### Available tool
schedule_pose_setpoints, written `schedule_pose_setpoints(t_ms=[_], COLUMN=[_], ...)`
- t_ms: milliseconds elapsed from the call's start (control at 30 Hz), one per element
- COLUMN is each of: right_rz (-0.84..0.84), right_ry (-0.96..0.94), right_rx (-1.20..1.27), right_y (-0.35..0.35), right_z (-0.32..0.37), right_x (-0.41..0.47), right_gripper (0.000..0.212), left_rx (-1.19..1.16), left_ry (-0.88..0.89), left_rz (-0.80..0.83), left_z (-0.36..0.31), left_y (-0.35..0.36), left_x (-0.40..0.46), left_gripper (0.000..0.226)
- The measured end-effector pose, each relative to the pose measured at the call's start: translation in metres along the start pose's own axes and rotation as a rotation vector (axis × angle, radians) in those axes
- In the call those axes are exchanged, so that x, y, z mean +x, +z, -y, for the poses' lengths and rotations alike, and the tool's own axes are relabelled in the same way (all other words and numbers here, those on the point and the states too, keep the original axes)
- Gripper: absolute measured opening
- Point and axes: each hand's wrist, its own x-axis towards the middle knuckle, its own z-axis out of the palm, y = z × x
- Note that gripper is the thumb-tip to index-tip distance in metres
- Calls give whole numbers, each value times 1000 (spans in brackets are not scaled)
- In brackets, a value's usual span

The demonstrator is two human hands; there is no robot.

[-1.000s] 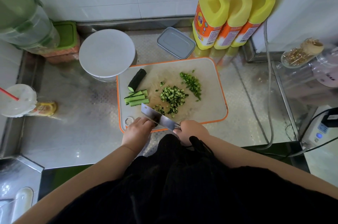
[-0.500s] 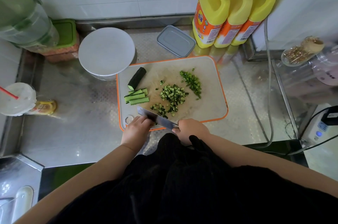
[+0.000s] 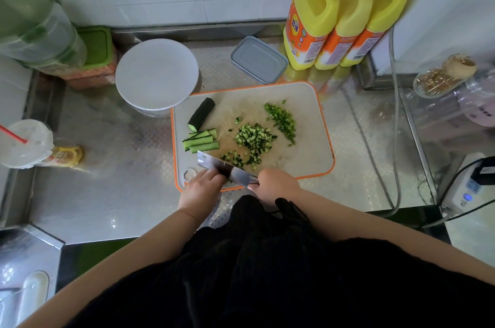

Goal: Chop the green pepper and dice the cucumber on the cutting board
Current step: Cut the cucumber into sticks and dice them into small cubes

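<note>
Both bare forearms reach forward from the body and converge near the table's front edge. The left hand [image 3: 201, 188] lies knuckles up, fingers bent down at the cleaver's [image 3: 225, 168] flat side. The right hand [image 3: 277, 184] is curled round the cleaver's handle, thumb toward the blade.

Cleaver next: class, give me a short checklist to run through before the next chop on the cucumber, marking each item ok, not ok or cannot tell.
1. Right hand grips the cleaver handle: ok.
2. Left hand fingertips tucked away from the edge: cannot tell, the blade hides them.
3. Cucumber under the blade: cannot tell, hand and blade cover it.
4. Board lies flat on the counter: ok.
5. Cucumber strips within reach on the board: ok.
6. Diced cucumber apart from the chopped pepper: ok.
</note>
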Motion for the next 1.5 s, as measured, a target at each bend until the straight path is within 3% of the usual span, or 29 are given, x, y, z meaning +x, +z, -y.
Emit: schedule_pose_setpoints(t_ms=[267, 467, 633, 767, 1000, 1100, 1267, 1367, 1500], right_rz=[-81, -51, -33, -36, -132, -118, -53, 2, 24], right_ry=[45, 26, 13, 2, 40, 31, 11, -52, -85], right_rx=[58, 88, 146, 254, 371, 353, 285, 139, 34], right_y=[-8, -3, -3, -7, -11, -11, -12, -10, 1], right_z=[-18, -19, -20, -14, -21, -24, -30, -24, -18], right_x=[2, -1, -3, -5, -5, -4, -1, 1, 3], right_gripper=[42, 45, 42, 35, 41, 39, 37, 37, 35], left_rx=[-69, -62, -12, 119, 69, -7, -3, -93, -194], left_ry=[-13, 37, 107, 152, 172, 143, 36, -20, -159], left_rz=[-82, -185, -330, -229, -218, -308, -486, -610, -647], left_z=[2, 3, 13, 10, 6, 4, -4, -4, 6], left_y=[5, -1, -3, -5, 2, -5, -20, -27, -31], left_x=[2, -1, -3, -5, -1, 4, 10, 13, 16], left_gripper=[31, 40, 19, 53, 27, 20, 54, 43, 40])
